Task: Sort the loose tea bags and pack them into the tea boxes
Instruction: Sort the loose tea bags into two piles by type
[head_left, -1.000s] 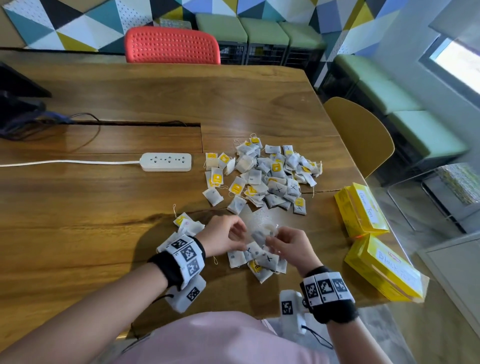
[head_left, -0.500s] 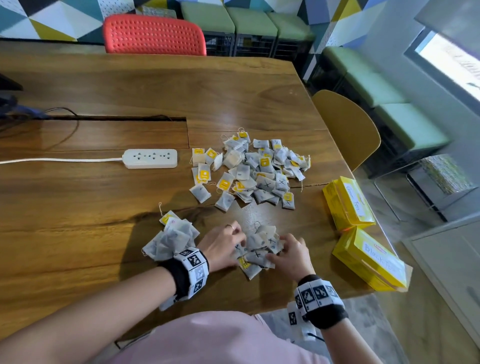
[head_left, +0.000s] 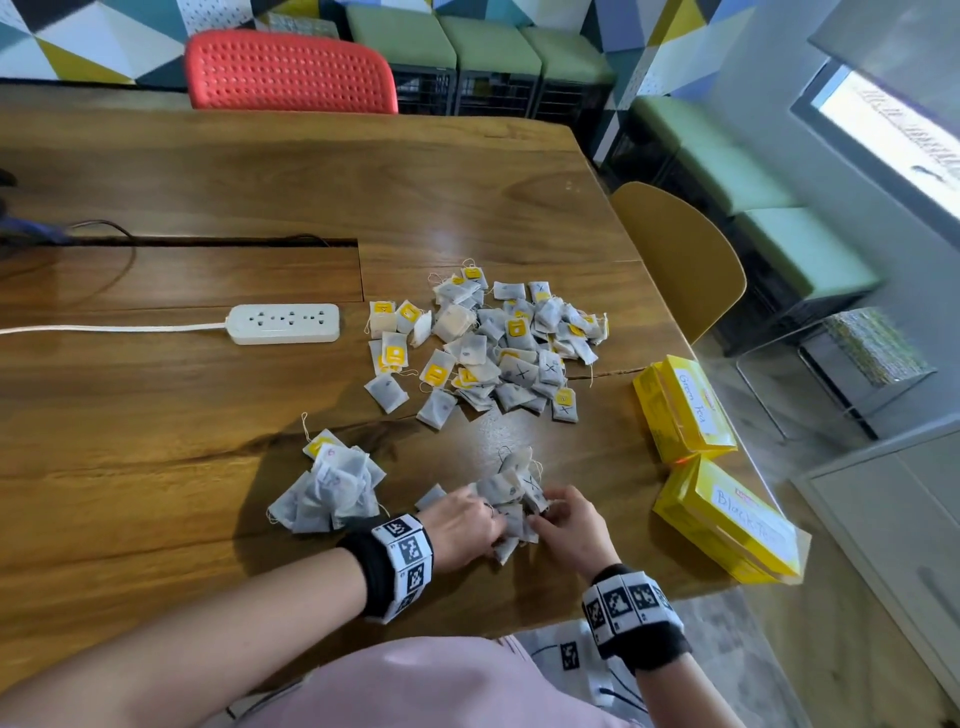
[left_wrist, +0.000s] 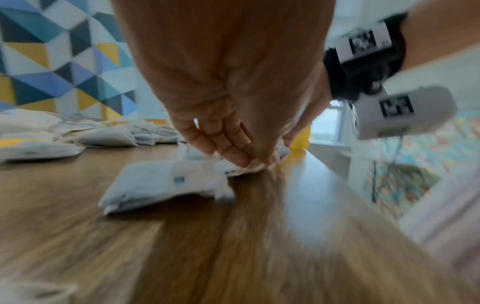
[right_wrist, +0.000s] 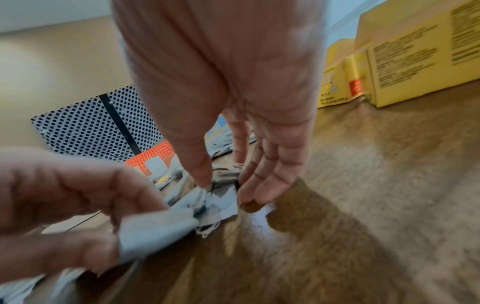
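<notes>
Near heap: small white paper tea bags marked with X (head_left: 511, 493), at the table's front edge between both hands.
Left hand (head_left: 464, 527): fingers pinch bags in that heap.
Right hand (head_left: 571, 525): thumb and fingers close on the same heap.
Other bags: a bunched pile (head_left: 332, 491) to the left; a loose spread (head_left: 493, 345) farther back.
Boxes: two yellow cardboard tea boxes (head_left: 683, 410), right.
Surface: brown wooden table (head_left: 156, 441).

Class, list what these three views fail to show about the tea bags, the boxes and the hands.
- Box contents: head view; both yellow boxes look closed.
- Black tea label: head view, last letters too small.
- Left hand fingertips: left wrist view, motion blur.
- Marks on the small pile: head view, covered by both hands.
</notes>
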